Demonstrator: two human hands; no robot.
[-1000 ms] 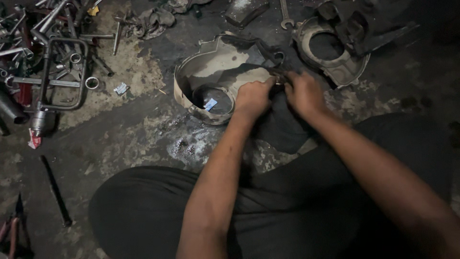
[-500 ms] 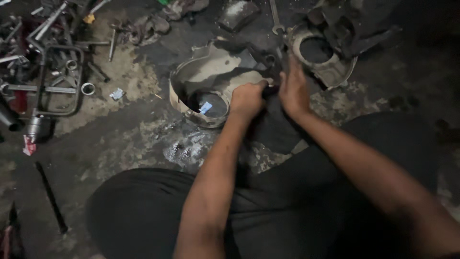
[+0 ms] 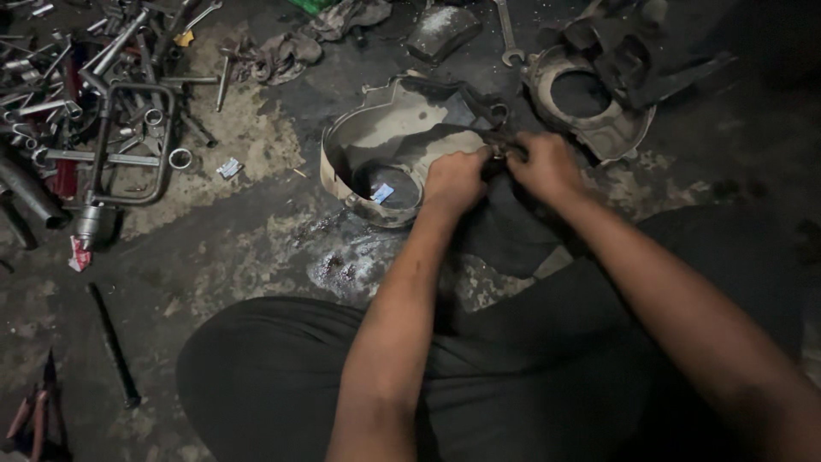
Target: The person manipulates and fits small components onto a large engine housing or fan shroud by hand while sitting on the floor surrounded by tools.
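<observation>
Both hands, left and right, pinch a small part at the cover edge, mid-fitting; it seems to need firm, aligned pressure.

**A floor-level repair workshop**

The stained, oily concrete floor carries a heap of wrenches and sockets at its far left corner, greasy rags, an open-end spanner and metal engine covers.

Grimy metal engine cover, floor-laid
</observation>
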